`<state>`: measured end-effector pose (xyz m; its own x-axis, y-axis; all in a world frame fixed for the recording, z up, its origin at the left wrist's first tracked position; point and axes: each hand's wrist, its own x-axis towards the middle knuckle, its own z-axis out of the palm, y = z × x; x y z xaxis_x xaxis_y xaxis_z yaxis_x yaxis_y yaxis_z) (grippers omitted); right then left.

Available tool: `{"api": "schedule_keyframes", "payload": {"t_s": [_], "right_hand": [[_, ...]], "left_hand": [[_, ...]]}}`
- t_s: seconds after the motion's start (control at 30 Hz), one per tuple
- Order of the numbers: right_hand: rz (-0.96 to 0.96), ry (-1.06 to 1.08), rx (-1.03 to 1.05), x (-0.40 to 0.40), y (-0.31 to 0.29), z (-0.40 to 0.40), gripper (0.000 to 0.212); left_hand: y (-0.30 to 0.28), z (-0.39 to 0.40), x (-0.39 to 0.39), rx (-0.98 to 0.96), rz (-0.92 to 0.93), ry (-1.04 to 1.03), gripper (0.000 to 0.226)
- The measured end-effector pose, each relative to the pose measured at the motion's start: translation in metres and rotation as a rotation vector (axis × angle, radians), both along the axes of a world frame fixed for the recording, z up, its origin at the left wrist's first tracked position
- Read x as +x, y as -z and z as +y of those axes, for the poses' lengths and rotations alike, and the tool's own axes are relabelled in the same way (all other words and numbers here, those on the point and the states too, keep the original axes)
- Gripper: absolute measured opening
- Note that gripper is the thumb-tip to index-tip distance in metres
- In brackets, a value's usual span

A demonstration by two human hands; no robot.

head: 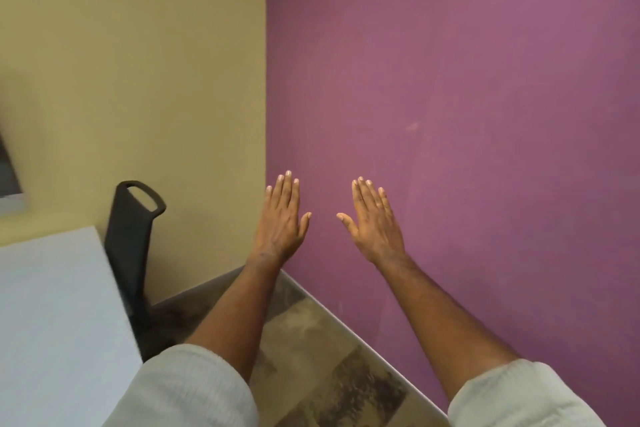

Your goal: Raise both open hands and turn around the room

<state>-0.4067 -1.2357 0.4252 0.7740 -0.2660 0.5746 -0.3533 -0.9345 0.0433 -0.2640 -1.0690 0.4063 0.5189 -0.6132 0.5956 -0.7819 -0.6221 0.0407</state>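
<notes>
Head cam: both hands up in front of the purple wall [467,114], holding nothing.

Left hand [282,218] and right hand [375,222] are both flat, fingers straight and close together, thumbs out toward each other, backs to the camera. They sit side by side with a gap between. The wall lies straight ahead of the fingertips; can't tell if either touches it. Left hand sits nearer the corner with the yellow wall [156,80]. Black chair [133,236] and grey table [52,322] are off to the left.
</notes>
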Motion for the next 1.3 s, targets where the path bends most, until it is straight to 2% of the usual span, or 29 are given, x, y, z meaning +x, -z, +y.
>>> {"api": "schedule_keyframes", "payload": {"t_s": [0.2,0.4,0.63,0.77,0.97,1.3], "right_hand": [[0.016,-0.161,0.029,0.124,0.009,-0.022,0.089],[0.016,-0.295,0.038,0.265,0.026,-0.014,0.088],[0.015,-0.399,0.070,0.423,0.029,0.020,0.081],[0.018,-0.507,0.065,0.502,0.019,0.047,0.086],[0.046,-0.661,0.040,0.613,0.022,0.106,0.078],[0.083,-1.056,0.083,0.771,0.046,0.227,0.086]], "left_hand": [[0.006,-0.003,0.090,0.030,0.001,-0.180,0.074],[0.017,0.020,0.203,0.084,0.010,-0.325,0.075],[0.015,0.063,0.342,0.057,0.019,-0.452,0.074],[0.011,0.096,0.406,0.016,0.053,-0.532,0.074],[0.024,0.152,0.476,-0.016,0.092,-0.673,0.073],[0.049,0.239,0.565,-0.050,0.085,-0.997,0.073]]}}
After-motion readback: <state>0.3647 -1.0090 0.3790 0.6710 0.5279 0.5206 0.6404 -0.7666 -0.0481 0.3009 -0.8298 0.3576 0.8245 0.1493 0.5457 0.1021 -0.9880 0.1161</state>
